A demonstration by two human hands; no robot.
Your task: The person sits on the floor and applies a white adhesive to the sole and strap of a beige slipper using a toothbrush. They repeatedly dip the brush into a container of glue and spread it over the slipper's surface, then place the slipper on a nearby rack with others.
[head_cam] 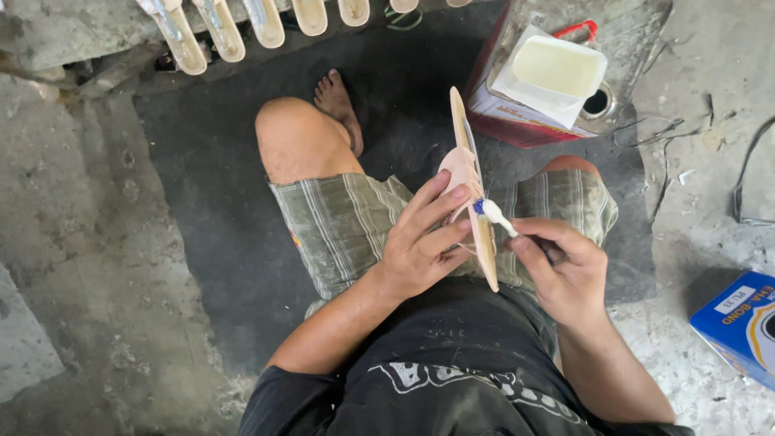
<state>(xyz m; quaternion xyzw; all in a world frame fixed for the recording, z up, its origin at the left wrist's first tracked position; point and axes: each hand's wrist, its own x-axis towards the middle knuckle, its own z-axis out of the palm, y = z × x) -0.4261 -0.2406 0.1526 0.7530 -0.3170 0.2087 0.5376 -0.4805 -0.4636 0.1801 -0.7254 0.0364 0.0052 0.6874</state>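
Both hands were engaged: the left hand (420, 242) gripped the sandal sole (472, 190) edgewise, while the right hand (561, 266) pinched a glue brush (494, 215). Excess adhesive (brush tip just beside the left fingertips (456, 195)) could likely smear onto them.

This looks like a small, rough footwear workshop set up at floor level. The bare concrete floor (73, 242) is stained, cracked and dusty, with a dark mat (210, 210) spread over it where the person sits barefoot. A row of pale shoe soles (242, 24) leans against the wall at the top. A dented metal glue can (565, 89) holds a white tub of pale adhesive (557, 69), and a blue carton (739, 323) lies at the right. Loose wire scraps (662, 129) litter the floor.
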